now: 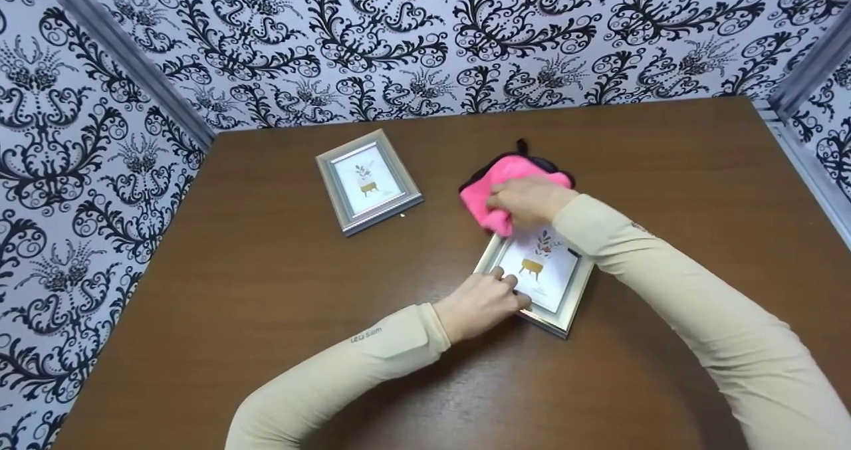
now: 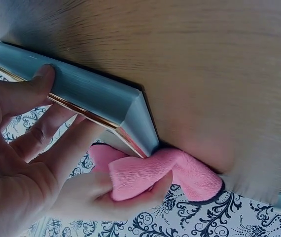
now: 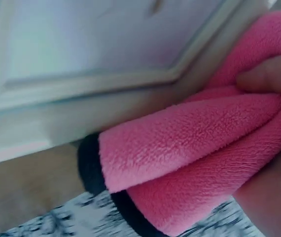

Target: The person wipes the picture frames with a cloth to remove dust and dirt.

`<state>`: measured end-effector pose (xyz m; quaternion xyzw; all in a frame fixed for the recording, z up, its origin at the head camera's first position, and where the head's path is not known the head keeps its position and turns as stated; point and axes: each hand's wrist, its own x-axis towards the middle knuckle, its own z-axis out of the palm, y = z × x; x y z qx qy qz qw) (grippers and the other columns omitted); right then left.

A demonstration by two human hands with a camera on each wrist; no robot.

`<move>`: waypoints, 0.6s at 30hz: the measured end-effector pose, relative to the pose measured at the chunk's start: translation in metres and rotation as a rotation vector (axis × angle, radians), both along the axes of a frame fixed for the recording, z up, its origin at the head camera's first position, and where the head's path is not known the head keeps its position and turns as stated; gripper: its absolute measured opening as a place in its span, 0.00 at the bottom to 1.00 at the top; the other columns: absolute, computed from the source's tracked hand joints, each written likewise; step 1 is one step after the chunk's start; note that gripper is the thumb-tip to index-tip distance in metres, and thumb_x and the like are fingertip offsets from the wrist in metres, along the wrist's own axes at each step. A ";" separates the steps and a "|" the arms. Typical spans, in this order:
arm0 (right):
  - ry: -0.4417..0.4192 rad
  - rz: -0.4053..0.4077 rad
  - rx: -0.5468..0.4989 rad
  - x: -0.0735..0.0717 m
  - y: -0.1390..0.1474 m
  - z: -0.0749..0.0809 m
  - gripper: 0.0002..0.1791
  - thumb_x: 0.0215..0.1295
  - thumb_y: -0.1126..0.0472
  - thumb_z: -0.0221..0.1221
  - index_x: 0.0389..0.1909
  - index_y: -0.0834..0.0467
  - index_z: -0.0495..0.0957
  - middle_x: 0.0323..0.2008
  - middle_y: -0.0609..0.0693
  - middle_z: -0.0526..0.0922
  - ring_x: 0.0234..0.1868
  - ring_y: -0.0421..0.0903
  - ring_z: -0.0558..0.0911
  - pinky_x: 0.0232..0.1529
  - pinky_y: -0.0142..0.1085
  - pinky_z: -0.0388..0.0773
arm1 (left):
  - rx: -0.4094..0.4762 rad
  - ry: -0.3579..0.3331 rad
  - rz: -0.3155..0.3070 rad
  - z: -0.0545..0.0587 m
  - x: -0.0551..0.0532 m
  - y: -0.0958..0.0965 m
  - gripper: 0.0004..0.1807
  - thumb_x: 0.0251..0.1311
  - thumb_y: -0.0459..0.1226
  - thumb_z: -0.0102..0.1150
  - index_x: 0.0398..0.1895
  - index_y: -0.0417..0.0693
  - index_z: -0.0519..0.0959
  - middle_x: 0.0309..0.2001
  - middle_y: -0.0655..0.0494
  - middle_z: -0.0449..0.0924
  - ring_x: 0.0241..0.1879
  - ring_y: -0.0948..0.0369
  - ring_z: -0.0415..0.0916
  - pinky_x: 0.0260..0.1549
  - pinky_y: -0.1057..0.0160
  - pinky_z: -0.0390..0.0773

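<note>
A picture frame (image 1: 572,297) with a pale gold border lies at an angle on the table, its print showing a plant in a yellow pot on legs. My left hand (image 1: 480,304) grips its near left edge; in the left wrist view the thumb (image 2: 43,81) presses the outer side while the fingers reach over the front. Bunched in my right hand (image 1: 528,201) is a pink cloth (image 1: 480,204) with black edging, held at the frame's far end. The right wrist view shows the folded cloth (image 3: 180,148) against the border, near a corner.
A second picture frame (image 1: 336,184), silvery and with a similar print, lies on the brown table (image 1: 279,290) to the left. A small white speck (image 1: 401,215) is near its lower edge. Patterned black-and-white walls (image 1: 372,44) stand behind and at the sides.
</note>
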<state>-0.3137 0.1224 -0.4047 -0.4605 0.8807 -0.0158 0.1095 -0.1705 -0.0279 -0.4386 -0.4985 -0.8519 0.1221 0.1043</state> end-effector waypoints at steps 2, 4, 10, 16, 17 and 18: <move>-0.047 0.040 0.013 0.011 -0.009 0.003 0.19 0.49 0.71 0.58 0.43 0.56 0.81 0.39 0.51 0.79 0.42 0.50 0.78 0.48 0.42 0.74 | 0.003 0.022 -0.005 -0.001 0.000 0.000 0.10 0.61 0.35 0.57 0.37 0.62 0.83 0.32 0.57 0.80 0.31 0.59 0.75 0.25 0.66 0.76; -0.088 0.076 0.026 0.021 -0.018 0.006 0.16 0.47 0.71 0.58 0.39 0.54 0.80 0.37 0.49 0.78 0.36 0.48 0.77 0.41 0.42 0.75 | 0.009 0.039 -0.005 -0.002 0.000 0.000 0.09 0.61 0.36 0.58 0.37 0.63 0.83 0.32 0.58 0.79 0.32 0.59 0.75 0.28 0.65 0.75; -0.122 0.134 0.022 0.033 -0.025 0.008 0.13 0.51 0.71 0.57 0.37 0.54 0.79 0.35 0.48 0.77 0.31 0.46 0.75 0.34 0.41 0.74 | 0.021 0.042 -0.001 -0.004 0.001 -0.001 0.10 0.61 0.36 0.57 0.37 0.64 0.83 0.32 0.58 0.79 0.33 0.59 0.75 0.31 0.62 0.73; -0.042 0.100 0.006 0.015 -0.007 0.003 0.19 0.52 0.71 0.57 0.46 0.55 0.79 0.44 0.53 0.81 0.46 0.52 0.78 0.49 0.43 0.74 | 0.016 0.019 -0.012 -0.004 -0.001 -0.001 0.09 0.60 0.35 0.58 0.37 0.61 0.83 0.32 0.56 0.79 0.32 0.58 0.75 0.30 0.64 0.76; -0.012 0.084 0.018 0.010 -0.002 0.001 0.20 0.54 0.72 0.57 0.49 0.56 0.78 0.47 0.54 0.80 0.49 0.53 0.77 0.53 0.45 0.73 | 0.016 0.006 -0.010 -0.004 -0.001 -0.001 0.09 0.60 0.35 0.58 0.38 0.60 0.83 0.32 0.56 0.80 0.31 0.58 0.75 0.27 0.65 0.76; 0.018 0.067 0.028 0.006 0.003 -0.001 0.21 0.56 0.72 0.56 0.52 0.57 0.77 0.51 0.56 0.79 0.54 0.55 0.75 0.56 0.46 0.71 | 0.017 -0.009 -0.007 -0.004 -0.001 -0.001 0.09 0.61 0.35 0.58 0.38 0.60 0.83 0.32 0.56 0.80 0.30 0.58 0.75 0.25 0.66 0.75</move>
